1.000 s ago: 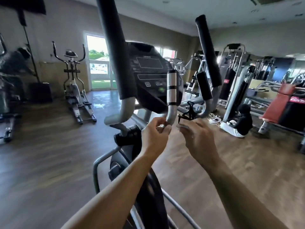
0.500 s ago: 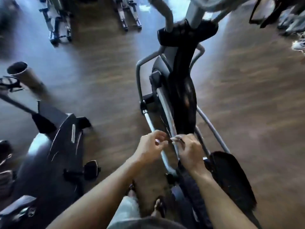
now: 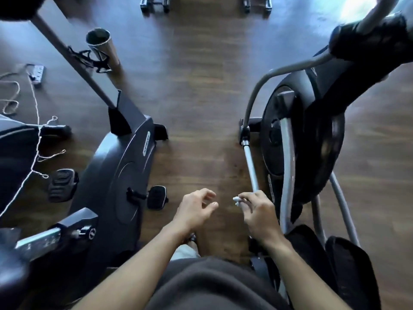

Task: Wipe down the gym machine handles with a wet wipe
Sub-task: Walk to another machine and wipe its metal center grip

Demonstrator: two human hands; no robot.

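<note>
Glossy wood-look floor (image 3: 201, 86), black plastic flywheel cover (image 3: 125, 175)

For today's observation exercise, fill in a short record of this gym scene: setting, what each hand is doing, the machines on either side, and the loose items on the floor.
setting: gym with wooden floor, seen from above
left hand: open, fingers spread, holding nothing
right hand: pinching a small white wipe
machine on left: exercise bike with pedal
machine on right: cross trainer, flywheel facing the gap
floor items: power strip, white cord
</note>
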